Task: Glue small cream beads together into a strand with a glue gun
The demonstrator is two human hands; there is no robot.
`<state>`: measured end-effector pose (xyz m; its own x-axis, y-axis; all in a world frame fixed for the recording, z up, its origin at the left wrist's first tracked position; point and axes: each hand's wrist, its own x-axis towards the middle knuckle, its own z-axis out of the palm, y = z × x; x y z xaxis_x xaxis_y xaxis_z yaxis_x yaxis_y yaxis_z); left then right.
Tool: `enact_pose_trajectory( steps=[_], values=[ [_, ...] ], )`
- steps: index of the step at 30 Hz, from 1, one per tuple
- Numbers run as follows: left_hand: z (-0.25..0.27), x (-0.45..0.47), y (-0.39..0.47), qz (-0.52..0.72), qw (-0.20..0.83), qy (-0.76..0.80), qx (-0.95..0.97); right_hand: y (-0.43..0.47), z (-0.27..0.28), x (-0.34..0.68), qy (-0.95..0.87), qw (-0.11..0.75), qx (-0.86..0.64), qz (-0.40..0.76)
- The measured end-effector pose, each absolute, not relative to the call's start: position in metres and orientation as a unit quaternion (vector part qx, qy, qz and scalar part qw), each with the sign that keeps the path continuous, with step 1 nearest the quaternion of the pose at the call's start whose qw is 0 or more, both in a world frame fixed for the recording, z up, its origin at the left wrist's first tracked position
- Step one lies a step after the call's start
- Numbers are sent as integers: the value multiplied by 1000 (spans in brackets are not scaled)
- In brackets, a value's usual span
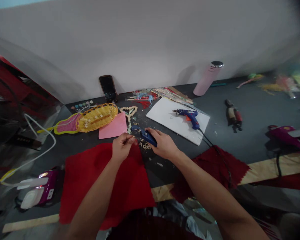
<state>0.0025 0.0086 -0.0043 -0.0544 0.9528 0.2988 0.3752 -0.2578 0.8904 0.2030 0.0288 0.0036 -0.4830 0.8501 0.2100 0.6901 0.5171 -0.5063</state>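
Note:
My right hand (165,143) is wrapped round a dark blue hand tool (148,136) that looks like a single-hole punch, its head pointing left. Close to that head, my left hand (122,145) pinches a small pale piece (133,136), too small to make out clearly. Below and between the hands, several small pale seed-like pieces (145,145) lie scattered on the dark table. Just beyond them rests a heart-shaped string of pale beads (129,111) with a light tassel. Under my left forearm spreads a red cloth (90,173).
A blue glue gun (190,116) lies on a white board (162,111) at right, its cord running frontward. Behind stand a pink bottle (207,80) and a phone (108,88). Leftward are a yellow woven basket (100,115), pink paper (115,126) and a purple power strip (47,186).

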Motion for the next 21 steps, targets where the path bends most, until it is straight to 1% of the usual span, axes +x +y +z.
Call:
enact_pose_trajectory(
  steps=[7,21],
  values=[
    [-5,2,9,491,305,536,615,29,4,204,-847,219,-449,179],
    [-3,5,7,494,299,539,613,24,9,202,-842,178,-488,147]
  ],
)
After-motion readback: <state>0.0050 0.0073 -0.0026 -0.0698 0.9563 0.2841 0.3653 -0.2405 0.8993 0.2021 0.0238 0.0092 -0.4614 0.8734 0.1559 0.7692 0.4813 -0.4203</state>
